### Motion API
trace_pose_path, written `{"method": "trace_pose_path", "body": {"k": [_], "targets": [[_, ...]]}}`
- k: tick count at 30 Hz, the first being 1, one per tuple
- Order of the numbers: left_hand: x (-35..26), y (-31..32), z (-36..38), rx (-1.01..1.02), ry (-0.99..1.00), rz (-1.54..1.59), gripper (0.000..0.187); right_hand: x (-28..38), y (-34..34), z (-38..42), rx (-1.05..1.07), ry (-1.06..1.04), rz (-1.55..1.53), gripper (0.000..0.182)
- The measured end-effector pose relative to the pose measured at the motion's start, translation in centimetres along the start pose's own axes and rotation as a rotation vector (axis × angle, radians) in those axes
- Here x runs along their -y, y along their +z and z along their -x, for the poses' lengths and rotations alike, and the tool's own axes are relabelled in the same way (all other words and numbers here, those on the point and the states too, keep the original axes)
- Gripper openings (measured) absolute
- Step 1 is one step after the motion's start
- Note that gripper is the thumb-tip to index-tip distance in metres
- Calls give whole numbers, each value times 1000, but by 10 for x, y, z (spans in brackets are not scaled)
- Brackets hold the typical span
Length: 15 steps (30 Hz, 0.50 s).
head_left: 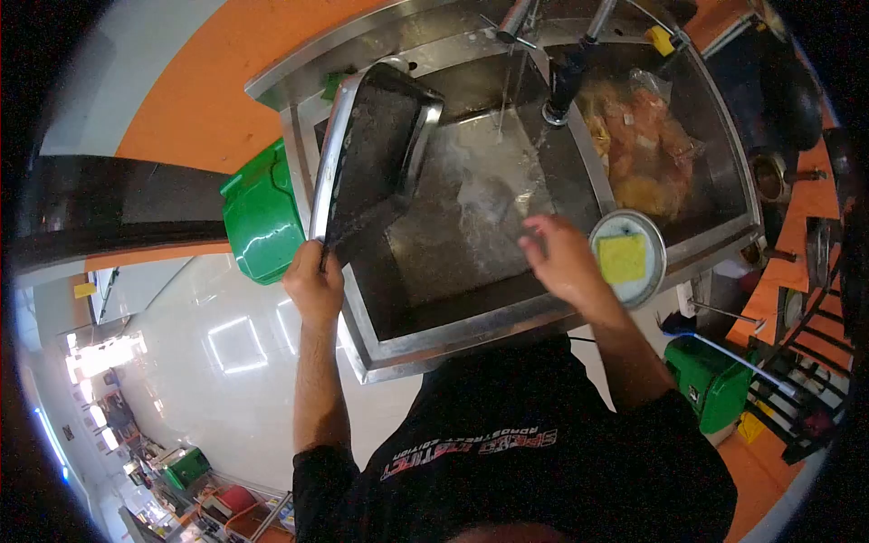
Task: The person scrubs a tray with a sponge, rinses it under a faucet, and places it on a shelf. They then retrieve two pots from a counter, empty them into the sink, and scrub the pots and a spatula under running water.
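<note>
My left hand (314, 282) is closed on the near corner of a deep rectangular metal pan (373, 145). The pan stands tilted on its side at the left of the sink basin (425, 262), its dark inside facing right. Water runs from a faucet (513, 20) into the basin, where it looks cloudy and splashing. Over the basin's right side hangs my right hand (563, 261), fingers apart and slightly bent, with nothing visible in them. Just right of it, a round metal bowl (660, 262) with whitish liquid and a yellow sponge (622, 259) sits on the sink's edge.
The second basin, at the right, contains a plastic bag (647, 136) of orange-pink contents. A black-handled sprayer (561, 90) hangs at the divider. Green bins stand left (262, 213) and lower right (711, 380) of the sink. A rack (806, 389) is at far right.
</note>
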State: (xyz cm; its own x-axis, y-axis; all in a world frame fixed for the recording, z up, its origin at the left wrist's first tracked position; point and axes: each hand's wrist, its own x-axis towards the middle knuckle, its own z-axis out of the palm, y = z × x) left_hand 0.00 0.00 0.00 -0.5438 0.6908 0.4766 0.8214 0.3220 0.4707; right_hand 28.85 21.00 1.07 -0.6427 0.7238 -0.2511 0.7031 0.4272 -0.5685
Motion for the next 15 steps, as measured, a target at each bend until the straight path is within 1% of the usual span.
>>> {"method": "trace_pose_path", "body": {"k": [1, 2, 3, 5, 6, 8, 9, 11, 12, 13, 15], "targets": [[4, 2, 0, 5, -32, 26, 9, 3, -19, 3, -61, 42, -6, 33], [9, 4, 0, 8, -66, 53, 12, 9, -41, 7, -83, 54, 66, 31], [16, -33, -11, 32, -8, -44, 12, 14, -36, 13, -97, 40, 23, 30], [17, -23, -9, 38, -185, -45, 13, -22, -64, 22, -72, 105, 196, 44], [14, -19, -1, 49, -201, -33, 13, -42, -74, 36, -58, 115, 212, 44], [21, -15, 2, 37, -399, 289, 11, -77, -66, 49, 89, 200, 366, 64], [23, -13, 2, 28, -395, 284, 11, -91, -58, 52, 84, 191, 362, 64], [27, -8, 6, 24, -536, 561, 11, -110, -43, 55, 116, 193, 296, 79], [29, -11, 7, 94, -549, 596, 9, -108, -37, 54, 60, 209, 203, 74], [29, -9, 8, 88, -551, 594, 9, -110, -33, 53, 60, 203, 204, 74], [27, -7, 11, 77, -618, 767, 11, -118, -24, 52, 15, 168, 162, 70]]}}
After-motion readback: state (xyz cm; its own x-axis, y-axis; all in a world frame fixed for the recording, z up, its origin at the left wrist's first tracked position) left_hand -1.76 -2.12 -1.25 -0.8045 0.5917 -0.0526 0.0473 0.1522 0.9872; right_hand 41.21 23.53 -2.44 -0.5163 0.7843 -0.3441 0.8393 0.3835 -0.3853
